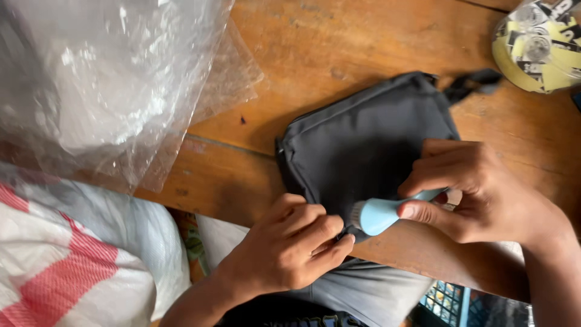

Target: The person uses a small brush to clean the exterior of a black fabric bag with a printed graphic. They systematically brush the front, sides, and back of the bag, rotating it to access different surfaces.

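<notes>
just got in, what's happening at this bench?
A person is working on a dark grey fabric bag lying on a wooden table. The left hand pinches the bag's near corner, while the right hand holds a light blue brush with its bristles against that corner. Clear plastic wrap lies to the left, and a yellow patterned round object sits at the far right.

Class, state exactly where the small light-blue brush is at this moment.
In the head view the small light-blue brush lies right of centre, gripped by the right hand, its bristles at the lower edge of the dark grey fabric bag, beside the left hand pinching that edge.
</notes>
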